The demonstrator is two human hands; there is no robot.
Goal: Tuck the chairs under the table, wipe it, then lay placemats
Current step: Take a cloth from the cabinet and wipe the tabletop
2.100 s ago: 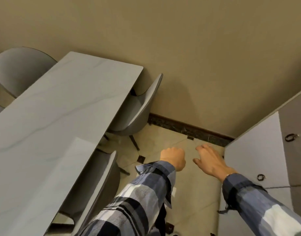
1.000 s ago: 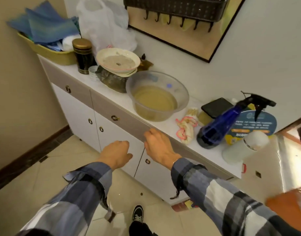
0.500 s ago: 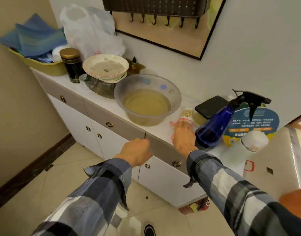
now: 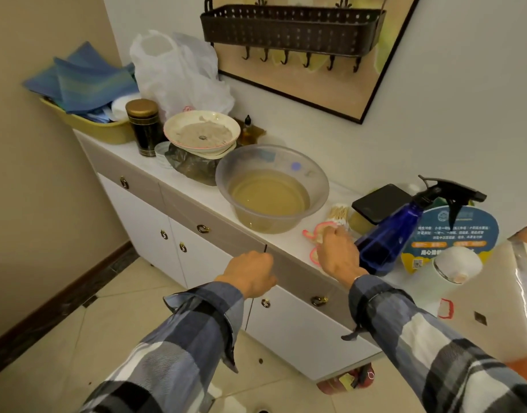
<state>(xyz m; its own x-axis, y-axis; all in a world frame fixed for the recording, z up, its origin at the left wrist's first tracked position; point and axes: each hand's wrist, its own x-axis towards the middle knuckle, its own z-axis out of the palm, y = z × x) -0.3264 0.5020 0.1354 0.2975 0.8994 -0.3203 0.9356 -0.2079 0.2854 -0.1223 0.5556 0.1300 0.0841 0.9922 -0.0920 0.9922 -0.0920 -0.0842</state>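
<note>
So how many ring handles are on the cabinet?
6: drawer handles left, middle, right; door handles below, two left, one middle. The sleeves may hide more.

Head view, the only one I have: worn on the person's head, looking forward and steeply down onto a white sideboard [image 4: 196, 201] against the wall. Close range; both forearms enter from the bottom edge. Wide lens bends the edges. Floor tiles [image 4: 77, 347] fill the lower left.
</note>
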